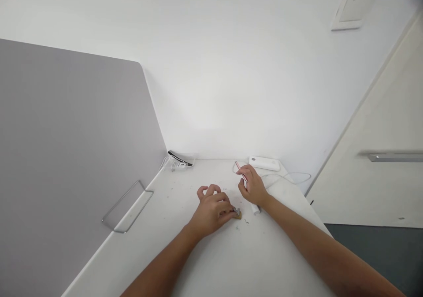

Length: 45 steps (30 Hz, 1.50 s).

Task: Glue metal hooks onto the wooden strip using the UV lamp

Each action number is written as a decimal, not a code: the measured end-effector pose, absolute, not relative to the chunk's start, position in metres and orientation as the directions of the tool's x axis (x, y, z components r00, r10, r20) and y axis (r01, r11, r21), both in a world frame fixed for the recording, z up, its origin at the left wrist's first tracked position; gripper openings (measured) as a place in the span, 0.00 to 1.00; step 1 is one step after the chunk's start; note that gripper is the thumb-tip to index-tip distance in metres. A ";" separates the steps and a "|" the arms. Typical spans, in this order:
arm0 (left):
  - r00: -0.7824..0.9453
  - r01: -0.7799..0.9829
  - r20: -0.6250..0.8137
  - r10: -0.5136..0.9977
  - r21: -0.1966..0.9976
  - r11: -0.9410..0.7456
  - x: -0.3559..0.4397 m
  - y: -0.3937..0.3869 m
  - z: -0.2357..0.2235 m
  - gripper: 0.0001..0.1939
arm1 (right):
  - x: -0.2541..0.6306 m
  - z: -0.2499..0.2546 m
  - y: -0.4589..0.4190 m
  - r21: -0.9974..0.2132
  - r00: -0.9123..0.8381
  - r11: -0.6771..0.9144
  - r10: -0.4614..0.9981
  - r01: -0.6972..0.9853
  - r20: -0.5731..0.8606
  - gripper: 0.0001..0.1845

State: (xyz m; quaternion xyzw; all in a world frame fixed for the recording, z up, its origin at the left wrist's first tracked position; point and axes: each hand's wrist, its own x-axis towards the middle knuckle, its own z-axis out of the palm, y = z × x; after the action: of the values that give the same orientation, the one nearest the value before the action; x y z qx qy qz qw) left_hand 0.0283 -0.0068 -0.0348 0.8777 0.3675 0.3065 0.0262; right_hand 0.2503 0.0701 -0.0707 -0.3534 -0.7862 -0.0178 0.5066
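My left hand (212, 212) rests low over the white tabletop (218, 257). Its thumb and forefinger pinch a small grey-and-tan piece (238, 214), whose exact kind I cannot make out; the other fingers are curled and raised. To the right and farther back, my right hand (251, 187) is closed around a slim pink pen-like tool (241, 171), its upper end pointing away to the left. The two hands are apart. Small grey crumbs (246, 221) lie beside the pinched piece. A short white cylinder (255, 209) lies just under my right wrist, partly hidden.
A flat white box-shaped device (264, 163) with a white cable (299, 173) lies against the wall. In the back left corner are a black strip (179, 158) and white cords. A grey panel (72, 156) with a wire bracket (127, 206) borders the table's left edge.
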 end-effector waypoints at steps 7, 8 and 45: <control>0.313 0.744 0.579 0.753 0.343 -0.573 0.031 -0.002 -0.036 0.06 | 0.248 -0.068 0.069 -0.379 -0.213 0.747 0.561 0.546 0.800 0.21; 0.297 0.750 0.574 0.763 0.355 -0.559 0.031 -0.002 -0.036 0.06 | 0.248 -0.067 0.069 -0.380 -0.213 0.749 0.561 0.543 0.800 0.21; 0.315 0.765 0.379 0.870 0.441 -0.470 0.047 -0.019 -0.039 0.07 | 0.246 -0.071 0.071 -0.400 -0.249 0.734 0.600 0.548 0.760 0.20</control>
State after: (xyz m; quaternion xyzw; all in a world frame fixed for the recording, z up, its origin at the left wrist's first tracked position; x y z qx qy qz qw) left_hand 0.0472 -0.0190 -0.0390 0.8060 0.5071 0.2919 0.0900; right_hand 0.2457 0.0710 -0.0708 -0.3634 -0.7899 0.0261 0.4933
